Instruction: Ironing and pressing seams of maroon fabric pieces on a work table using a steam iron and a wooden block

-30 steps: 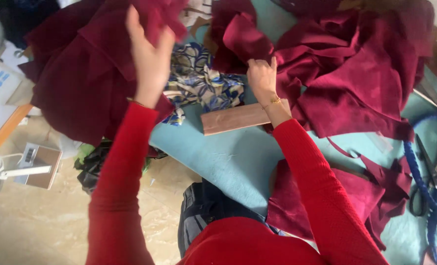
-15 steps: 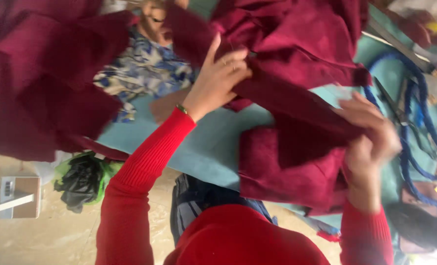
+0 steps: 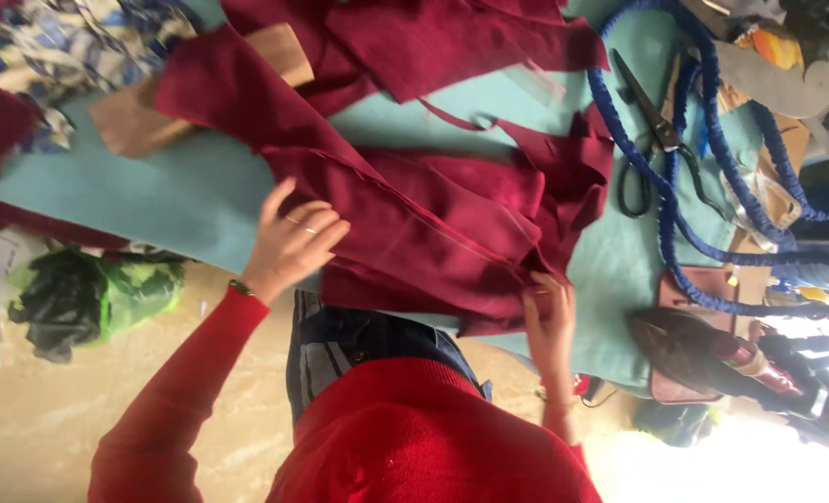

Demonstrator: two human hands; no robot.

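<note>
Head view, looking down on a teal work surface that fills the middle band of the frame. Maroon fabric, folded and layered, lies across the centre and runs diagonally up toward the upper left, with further maroon pieces spread along the top edge. Left hand, lower left of centre, lies flat with fingers spread wide on the near edge of the maroon fabric; a ring shows on one finger and a band at the wrist. Right hand, lower right of centre, pinches the lower corner of the same fabric between narrowed fingers. Both arms wear red sleeves, which join a red top at the bottom centre. A brown paper piece lies partly under the fabric in the upper left, beside blue-and-white patterned cloth in the corner. Black scissors rest on the surface at upper right, closed, just beside a coiled blue cord that loops down the right side. A dark iron sits at lower right. A green and black bundle lies on the floor at the left edge.
</note>
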